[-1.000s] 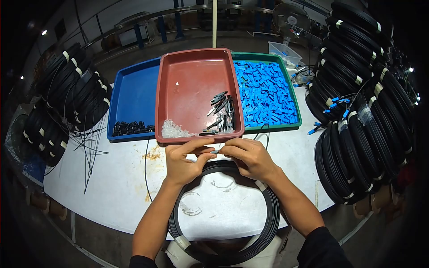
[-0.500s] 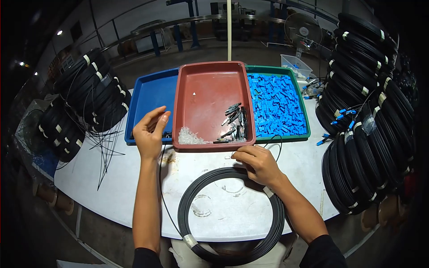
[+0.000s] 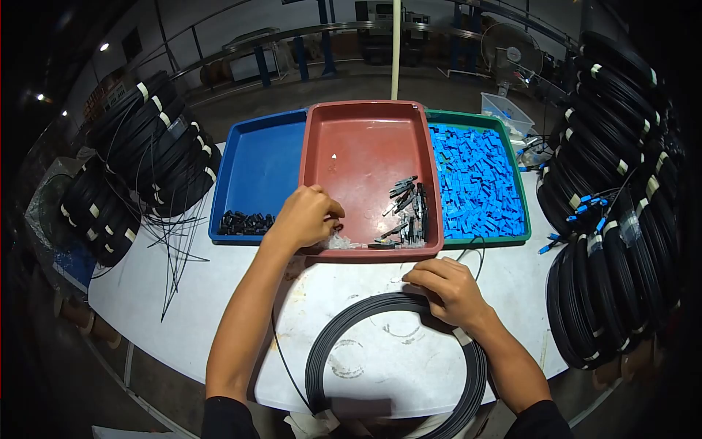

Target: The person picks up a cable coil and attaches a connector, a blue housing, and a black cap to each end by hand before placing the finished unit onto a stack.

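Over the near left corner of the red tray (image 3: pixel 365 252), my left hand (image 3: pixel 311 216) has its fingers bent down at the small clear pieces (image 3: pixel 341 241); its fingertips are partly hidden. My right hand (image 3: pixel 447 289) is closed in a pinch above the top of the black cable coil (image 3: pixel 322 351), and what it holds is too small to make out. Black and grey parts (image 3: pixel 409 212) lie at the right side of the red tray. A thin cable end loops up beside my right hand.
The blue tray (image 3: pixel 256 168) at the left holds small black parts (image 3: pixel 245 224). The green tray (image 3: pixel 524 212) at the right holds many blue connectors (image 3: pixel 475 179). Stacks of cable coils stand at the left (image 3: pixel 157 146) and right (image 3: pixel 621 285). A fan (image 3: pixel 512 55) stands behind.
My left hand has moved right and down, from above the edge of the blue tray to the clear pieces. My right hand stays near the coil. The view has shifted slightly.
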The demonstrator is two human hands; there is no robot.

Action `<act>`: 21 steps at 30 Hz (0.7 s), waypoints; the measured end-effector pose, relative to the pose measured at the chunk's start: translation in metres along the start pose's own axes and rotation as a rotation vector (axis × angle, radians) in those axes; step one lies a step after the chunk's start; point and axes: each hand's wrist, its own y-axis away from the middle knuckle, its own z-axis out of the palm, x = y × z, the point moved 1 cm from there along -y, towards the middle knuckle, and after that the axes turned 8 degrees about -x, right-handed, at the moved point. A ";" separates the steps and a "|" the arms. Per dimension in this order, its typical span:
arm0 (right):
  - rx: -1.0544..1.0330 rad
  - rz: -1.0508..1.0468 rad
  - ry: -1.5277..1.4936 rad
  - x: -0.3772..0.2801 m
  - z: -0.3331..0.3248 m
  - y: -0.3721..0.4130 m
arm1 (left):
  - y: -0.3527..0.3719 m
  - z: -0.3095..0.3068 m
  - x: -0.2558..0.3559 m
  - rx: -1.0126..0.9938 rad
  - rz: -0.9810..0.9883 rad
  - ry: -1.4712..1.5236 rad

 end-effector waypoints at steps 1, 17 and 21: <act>-0.009 0.007 0.000 0.000 0.000 0.000 | -0.002 0.004 0.000 -0.035 0.041 -0.096; -0.055 0.013 0.025 0.000 -0.001 0.000 | -0.010 0.019 -0.001 -0.062 -0.097 -0.113; 0.015 0.005 0.026 -0.004 -0.002 -0.003 | 0.003 0.002 0.016 0.051 -0.068 0.033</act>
